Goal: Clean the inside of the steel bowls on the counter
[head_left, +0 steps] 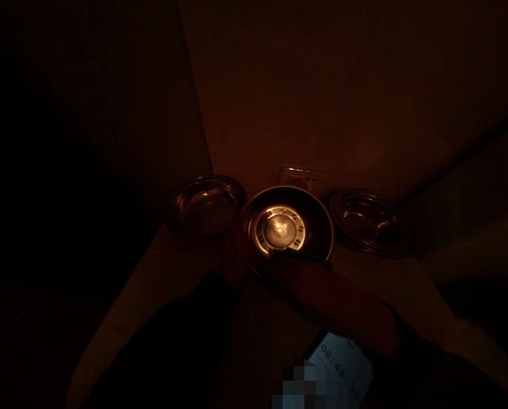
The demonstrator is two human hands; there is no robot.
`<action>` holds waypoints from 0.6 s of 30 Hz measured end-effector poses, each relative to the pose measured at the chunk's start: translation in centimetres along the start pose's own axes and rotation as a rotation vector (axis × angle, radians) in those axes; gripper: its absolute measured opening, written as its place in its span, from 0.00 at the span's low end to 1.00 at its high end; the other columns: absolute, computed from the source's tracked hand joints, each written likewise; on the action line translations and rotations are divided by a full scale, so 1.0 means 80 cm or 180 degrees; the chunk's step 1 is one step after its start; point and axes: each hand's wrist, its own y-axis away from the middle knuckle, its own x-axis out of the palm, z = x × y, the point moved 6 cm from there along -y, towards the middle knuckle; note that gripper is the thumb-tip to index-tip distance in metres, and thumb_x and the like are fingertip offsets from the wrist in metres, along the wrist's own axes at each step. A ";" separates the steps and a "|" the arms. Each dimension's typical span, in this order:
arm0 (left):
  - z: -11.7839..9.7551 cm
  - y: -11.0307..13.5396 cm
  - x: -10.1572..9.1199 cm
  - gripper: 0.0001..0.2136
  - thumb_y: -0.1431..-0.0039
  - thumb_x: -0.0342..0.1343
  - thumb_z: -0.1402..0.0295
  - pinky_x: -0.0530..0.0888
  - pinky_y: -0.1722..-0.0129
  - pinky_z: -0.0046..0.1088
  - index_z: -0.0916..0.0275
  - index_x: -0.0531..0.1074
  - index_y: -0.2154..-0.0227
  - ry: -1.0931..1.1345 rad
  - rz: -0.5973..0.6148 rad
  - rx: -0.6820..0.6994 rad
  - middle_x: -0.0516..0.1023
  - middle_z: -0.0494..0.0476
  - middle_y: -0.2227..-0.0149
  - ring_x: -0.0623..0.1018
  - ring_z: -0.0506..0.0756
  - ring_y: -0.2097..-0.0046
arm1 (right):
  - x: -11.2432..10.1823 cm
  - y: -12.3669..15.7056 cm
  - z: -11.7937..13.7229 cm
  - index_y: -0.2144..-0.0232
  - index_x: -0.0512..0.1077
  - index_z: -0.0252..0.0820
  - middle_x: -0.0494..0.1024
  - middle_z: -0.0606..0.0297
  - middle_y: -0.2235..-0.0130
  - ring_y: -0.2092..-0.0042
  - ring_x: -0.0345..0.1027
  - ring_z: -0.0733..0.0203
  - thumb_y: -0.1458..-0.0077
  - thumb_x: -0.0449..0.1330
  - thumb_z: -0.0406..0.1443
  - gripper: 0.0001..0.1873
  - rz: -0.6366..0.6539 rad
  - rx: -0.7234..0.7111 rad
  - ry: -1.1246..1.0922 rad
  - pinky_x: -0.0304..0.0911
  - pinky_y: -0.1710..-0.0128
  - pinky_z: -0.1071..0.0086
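In very dim light, a round metal bowl (280, 230) is tilted toward me, its bright base ringed with small dark marks. My left hand (236, 253) grips the bowl's left rim. Across the front of the bowl lies my right hand (298, 275), reaching over the near rim. Its fingers are lost in the dark, and a dark edge there cuts into the bright base; whether that is fingers or something held, I cannot tell.
A wide metal dish (209, 210) stands to the left, and stacked metal plates (368, 221) to the right. They rest on a pale table (143, 284) against a wall with a socket plate (305, 176). A lit phone (343, 363) showing a timer lies near me.
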 end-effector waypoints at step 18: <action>-0.011 -0.002 0.003 0.11 0.36 0.44 0.69 0.72 0.61 0.30 0.60 0.70 0.69 -0.0304 0.0028 0.0144 0.78 0.54 0.67 0.76 0.54 0.64 | 0.011 0.023 -0.009 0.45 0.66 0.40 0.74 0.54 0.47 0.47 0.69 0.52 0.41 0.54 0.25 0.22 -0.0089 -0.0125 0.0242 0.67 0.48 0.57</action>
